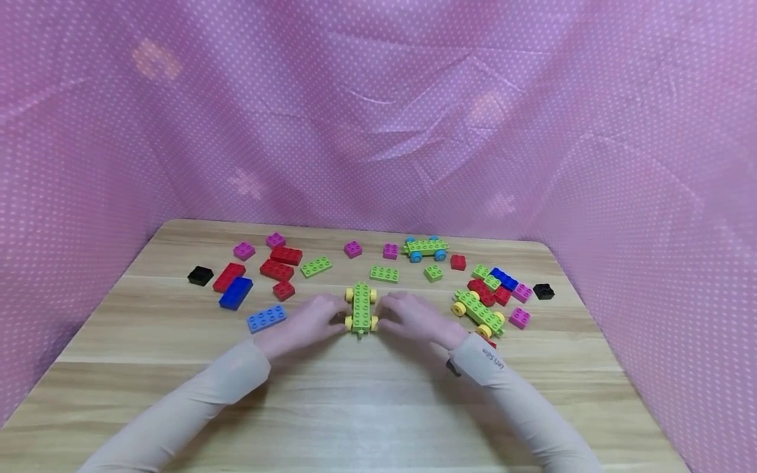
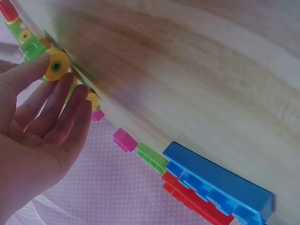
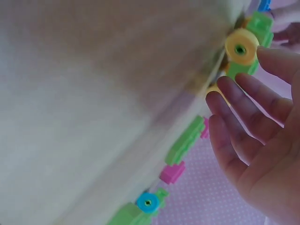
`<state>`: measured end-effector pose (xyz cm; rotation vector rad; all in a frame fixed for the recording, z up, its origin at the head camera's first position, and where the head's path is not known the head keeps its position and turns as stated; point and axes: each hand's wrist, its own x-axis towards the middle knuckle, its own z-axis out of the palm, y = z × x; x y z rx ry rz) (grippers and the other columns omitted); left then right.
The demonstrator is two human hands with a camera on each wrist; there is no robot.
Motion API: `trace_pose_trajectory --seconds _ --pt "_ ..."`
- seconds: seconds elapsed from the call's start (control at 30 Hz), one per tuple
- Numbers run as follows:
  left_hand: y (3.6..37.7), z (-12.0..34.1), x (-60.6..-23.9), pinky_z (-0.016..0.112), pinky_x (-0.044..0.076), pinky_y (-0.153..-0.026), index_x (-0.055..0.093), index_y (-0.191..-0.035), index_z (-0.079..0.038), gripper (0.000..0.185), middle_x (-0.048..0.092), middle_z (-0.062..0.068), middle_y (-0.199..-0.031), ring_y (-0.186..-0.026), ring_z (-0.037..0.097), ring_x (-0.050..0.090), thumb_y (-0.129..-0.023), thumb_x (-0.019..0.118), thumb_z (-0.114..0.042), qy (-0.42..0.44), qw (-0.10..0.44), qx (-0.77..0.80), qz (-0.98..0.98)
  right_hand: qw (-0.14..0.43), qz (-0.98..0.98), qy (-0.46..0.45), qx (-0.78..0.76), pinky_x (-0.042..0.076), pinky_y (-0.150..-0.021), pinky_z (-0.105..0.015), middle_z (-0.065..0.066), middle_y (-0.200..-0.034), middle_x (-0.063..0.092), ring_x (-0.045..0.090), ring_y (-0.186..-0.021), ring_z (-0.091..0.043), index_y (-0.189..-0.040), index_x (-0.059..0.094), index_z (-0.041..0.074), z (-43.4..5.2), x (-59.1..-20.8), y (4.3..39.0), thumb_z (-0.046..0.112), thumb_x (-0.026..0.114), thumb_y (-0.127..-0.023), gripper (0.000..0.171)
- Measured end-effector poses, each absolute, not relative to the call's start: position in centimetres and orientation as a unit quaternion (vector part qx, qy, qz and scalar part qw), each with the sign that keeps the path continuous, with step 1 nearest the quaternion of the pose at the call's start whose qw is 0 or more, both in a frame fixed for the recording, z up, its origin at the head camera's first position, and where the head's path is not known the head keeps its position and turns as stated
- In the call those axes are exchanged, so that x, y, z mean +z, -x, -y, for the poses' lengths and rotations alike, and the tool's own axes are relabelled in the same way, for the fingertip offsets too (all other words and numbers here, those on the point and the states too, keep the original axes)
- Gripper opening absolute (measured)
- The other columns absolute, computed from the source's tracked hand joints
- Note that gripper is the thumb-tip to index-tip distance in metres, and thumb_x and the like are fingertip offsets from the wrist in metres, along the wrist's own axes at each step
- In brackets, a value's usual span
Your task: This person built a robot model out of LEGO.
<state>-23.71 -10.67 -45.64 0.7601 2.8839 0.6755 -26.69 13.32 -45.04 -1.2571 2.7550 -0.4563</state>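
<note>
Hands (image 1: 307,322) flank wheeled green car (image 1: 361,307).

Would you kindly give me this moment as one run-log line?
left hand: fingertips on car's left wheels | right hand: fingertips on right wheels | green car with yellow wheels: on wooden table, between both hands

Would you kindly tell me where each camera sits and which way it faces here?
Head: above, looking forward and down at the table; both hands flank the green wheeled car.
Left wrist: beside the left hand, facing along the tabletop; fingers at a yellow wheel.
Right wrist: beside the right hand, likewise.
All share the car.
</note>
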Motion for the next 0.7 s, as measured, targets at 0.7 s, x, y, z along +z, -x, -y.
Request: trace_pose_trajectory --seconds 0.7 --pt "23.8 11.0 -46.1 0.028 0.059 -0.087 0.072 -0.112 -0.015 0.025 0.074 0.000 -0.107 -0.097 0.010 0.068 -0.088 0.075 -0.021 -0.260 0.047 0.224 -0.938 -0.016 -0.897 0.415 -0.152 0.058 -0.092 -0.040 -0.014 -0.118 0.071 0.069 -0.107 -0.030 -0.116 0.065 0.003 -11.4 -40.4 34.6 0.020 0.065 -0.096 0.026"
